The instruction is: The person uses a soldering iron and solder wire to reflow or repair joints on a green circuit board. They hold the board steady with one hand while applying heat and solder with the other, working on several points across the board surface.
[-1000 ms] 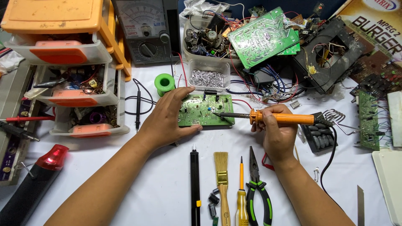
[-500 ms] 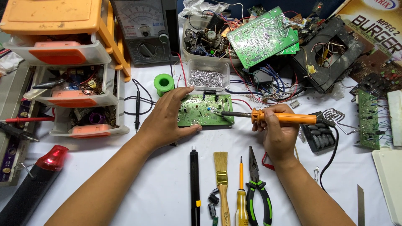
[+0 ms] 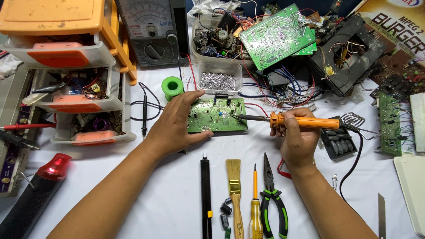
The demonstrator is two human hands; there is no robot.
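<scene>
Left hand point(image 3: 177, 124) lies flat, fingers spread, pressing the left part of the small green circuit board point(image 3: 219, 116) on the white table point(image 3: 168, 199); the board's left edge is hidden under it. Right hand point(image 3: 297, 138) is closed around the orange soldering iron point(image 3: 305, 121), tip at the board's right edge; actual contact is too small to tell. Near: black desoldering pump point(image 3: 205, 194), brush point(image 3: 234, 190), screwdriver point(image 3: 255, 199), pliers point(image 3: 271, 199), their handles partly cut off by the frame. Far left: green solder spool point(image 3: 172, 86).

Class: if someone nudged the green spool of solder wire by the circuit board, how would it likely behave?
The green spool of solder wire stands on its flat end, so it would probably slide, not roll. It looks compact and squat, so tipping seems unlikely. Wound metal wire likely makes it heavy for its size.
</scene>
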